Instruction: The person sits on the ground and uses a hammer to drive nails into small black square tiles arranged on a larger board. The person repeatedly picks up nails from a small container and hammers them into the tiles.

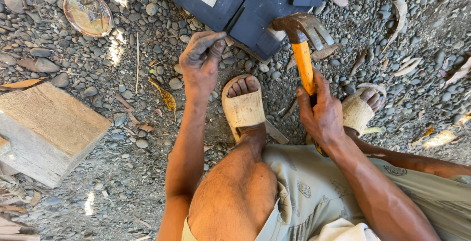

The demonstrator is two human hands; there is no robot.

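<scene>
Above the gravel ground (122, 172), the right hand (321, 113) closes its grip around the orange handle of a claw hammer (304, 50), whose rusty head hangs just beside the corner of a dark panel (235, 0). Left hand (200, 62), fingers pinched together, touches the panel's lower edge; whether it holds something small cannot be told. Both feet wear tan sandals (244, 106), planted between the hands. Farther left lie a wooden block (46, 128) and, well apart, a round tin lid (88, 13).
</scene>
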